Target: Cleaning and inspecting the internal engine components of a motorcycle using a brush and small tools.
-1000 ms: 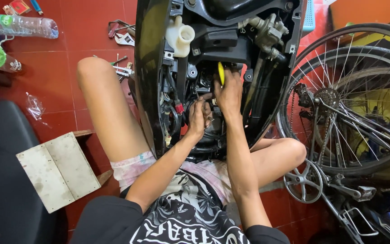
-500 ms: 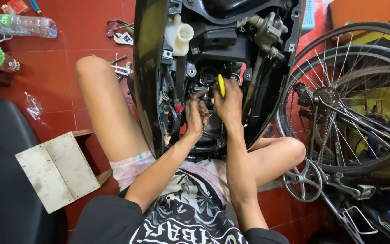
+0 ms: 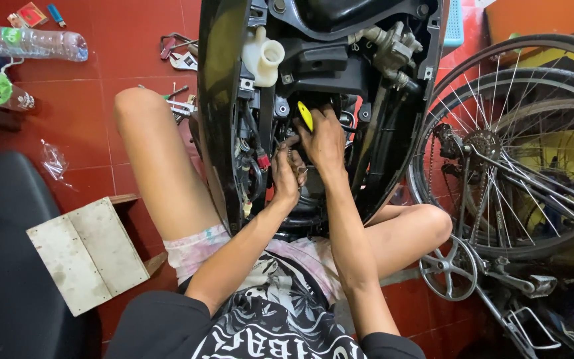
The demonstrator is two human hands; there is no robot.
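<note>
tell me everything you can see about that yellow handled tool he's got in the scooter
Only part of the yellow-handled tool shows: a short, rounded, glossy handle that looks like plastic, tilted up and to the left. The right hand grips it from below, inside the open black scooter body. Its shaft and tip are hidden among the parts, so its kind cannot be told.

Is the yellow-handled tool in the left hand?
No, the right hand holds the yellow-handled tool, while the left hand works just below it inside the scooter.
</note>
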